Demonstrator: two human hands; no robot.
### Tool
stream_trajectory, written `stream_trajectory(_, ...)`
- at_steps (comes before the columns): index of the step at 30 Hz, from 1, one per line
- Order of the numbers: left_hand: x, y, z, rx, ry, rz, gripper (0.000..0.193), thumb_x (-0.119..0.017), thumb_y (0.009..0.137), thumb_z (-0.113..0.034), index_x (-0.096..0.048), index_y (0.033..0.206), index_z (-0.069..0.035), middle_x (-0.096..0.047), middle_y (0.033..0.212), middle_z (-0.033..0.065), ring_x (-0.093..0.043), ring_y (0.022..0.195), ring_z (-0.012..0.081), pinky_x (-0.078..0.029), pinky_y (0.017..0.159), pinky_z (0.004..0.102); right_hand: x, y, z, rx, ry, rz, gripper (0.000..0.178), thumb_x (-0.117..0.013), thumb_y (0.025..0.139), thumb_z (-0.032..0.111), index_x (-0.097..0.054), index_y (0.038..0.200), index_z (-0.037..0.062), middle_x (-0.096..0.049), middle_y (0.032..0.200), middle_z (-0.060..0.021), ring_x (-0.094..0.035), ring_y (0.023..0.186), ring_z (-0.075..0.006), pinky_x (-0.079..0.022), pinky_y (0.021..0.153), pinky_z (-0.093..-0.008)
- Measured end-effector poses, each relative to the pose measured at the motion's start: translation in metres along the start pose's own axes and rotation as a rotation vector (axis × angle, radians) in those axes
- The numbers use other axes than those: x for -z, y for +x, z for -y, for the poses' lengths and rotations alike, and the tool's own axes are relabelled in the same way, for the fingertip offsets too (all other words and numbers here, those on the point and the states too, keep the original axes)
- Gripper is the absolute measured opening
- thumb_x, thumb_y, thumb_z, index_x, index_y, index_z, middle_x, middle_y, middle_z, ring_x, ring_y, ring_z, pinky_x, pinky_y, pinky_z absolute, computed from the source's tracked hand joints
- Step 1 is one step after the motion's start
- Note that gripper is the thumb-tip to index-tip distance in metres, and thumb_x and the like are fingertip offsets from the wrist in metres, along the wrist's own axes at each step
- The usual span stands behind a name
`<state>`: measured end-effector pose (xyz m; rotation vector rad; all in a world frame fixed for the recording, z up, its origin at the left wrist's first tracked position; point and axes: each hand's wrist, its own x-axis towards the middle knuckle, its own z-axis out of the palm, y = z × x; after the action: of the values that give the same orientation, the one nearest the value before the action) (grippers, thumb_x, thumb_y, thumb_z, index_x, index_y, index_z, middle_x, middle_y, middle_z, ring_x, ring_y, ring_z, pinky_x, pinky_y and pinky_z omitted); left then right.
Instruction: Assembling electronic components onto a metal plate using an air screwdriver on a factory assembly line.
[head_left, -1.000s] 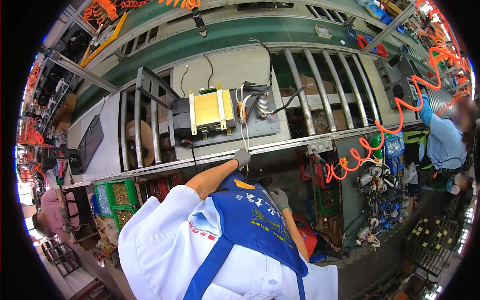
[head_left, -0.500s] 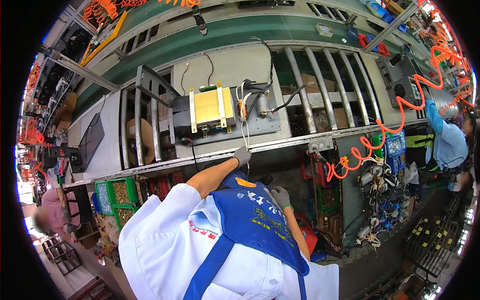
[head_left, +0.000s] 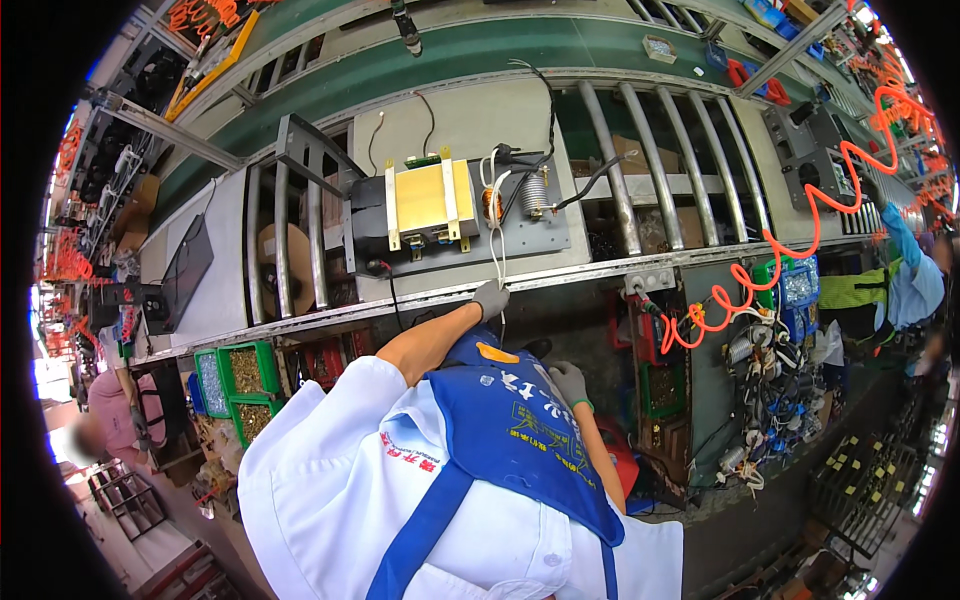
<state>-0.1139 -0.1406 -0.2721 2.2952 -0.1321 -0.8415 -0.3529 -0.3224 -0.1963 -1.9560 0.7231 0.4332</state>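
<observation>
My left hand (head_left: 491, 299), in a grey glove, is closed on white wires (head_left: 499, 262) at the bench's front edge. The wires run down from a copper-wound coil (head_left: 493, 206) on a dark metal base plate (head_left: 540, 241). On the same plate are a yellow transformer (head_left: 431, 199) with pale straps and a ribbed silver coil (head_left: 535, 192). An upright dark metal bracket (head_left: 318, 158) stands at its left end. Lower and to the right, my right hand (head_left: 570, 383), also gloved, is beside my blue apron with its fingers partly visible, loosely apart and apparently holding nothing.
Metal rollers (head_left: 655, 165) lie right of the board under the plate. An orange coiled hose (head_left: 815, 230) hangs at the right. Green bins (head_left: 249, 370) of small parts stand below the bench at left. A co-worker in light blue (head_left: 912, 285) is at far right.
The whole view has shifted slightly, with the bench and plate appearing a little further right. My left hand keeps its hold on the white wires; my right hand stays beside the apron.
</observation>
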Motion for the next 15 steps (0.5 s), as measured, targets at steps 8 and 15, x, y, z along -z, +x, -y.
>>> stream_trajectory(8, 0.012, -0.011, -0.016, 0.035, -0.013, 0.059, 0.03, -0.049, 0.082, -0.028, -0.063, 0.092, -0.003, -0.068, 0.079, 0.0157, -0.066, 0.077, 0.0317, -0.05, 0.073, 0.0402, -0.006, 0.005, -0.013, -0.01, -0.016, 0.002, 0.035, -0.06, 0.082, 0.029, -0.068, 0.104, 0.0022, -0.067, 0.103, -0.0194, -0.064, 0.1, -0.0319, -0.049, 0.087, -0.0372)
stream_trajectory(15, 0.021, -0.02, -0.026, 0.067, -0.072, 0.075, 0.032, -0.047, 0.082, -0.026, -0.065, 0.091, 0.0, -0.067, 0.085, 0.0219, -0.065, 0.085, 0.0374, -0.05, 0.078, 0.0438, -0.006, 0.003, -0.007, 0.01, -0.006, -0.008, 0.036, -0.058, 0.081, 0.027, -0.068, 0.104, 0.0014, -0.067, 0.102, -0.0227, -0.064, 0.1, -0.0348, -0.048, 0.089, -0.0383)
